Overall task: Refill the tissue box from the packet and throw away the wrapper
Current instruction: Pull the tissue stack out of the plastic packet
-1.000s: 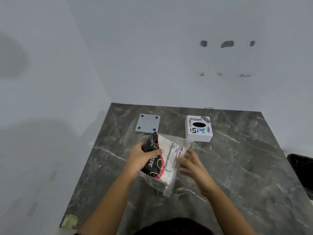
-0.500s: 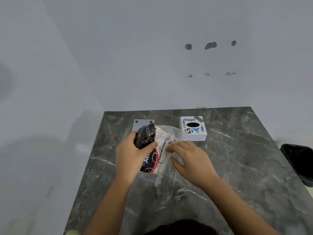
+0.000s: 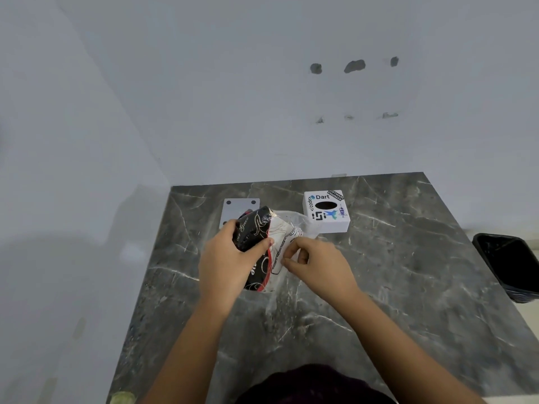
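Observation:
A tissue packet [image 3: 262, 237] in a black, red and white plastic wrapper is held above the dark marble table [image 3: 408, 272]. My left hand [image 3: 226, 262] grips its black left side. My right hand [image 3: 318, 265] pinches the clear white part of the wrapper between thumb and fingers. The white cube tissue box [image 3: 326, 211], with stickers and a dark oval slot on top, stands just behind the packet to the right. Its flat grey base plate [image 3: 240, 204] lies to the left, partly hidden behind the packet.
A black bin [image 3: 510, 266] stands off the table's right edge. White walls close the table at the back and left. A greenish scrap [image 3: 122, 398] lies at the front left corner.
My right hand has come in from the packet's right side and closed its fingers on the wrapper. The packet has lifted and tilted, now covering part of the grey plate.

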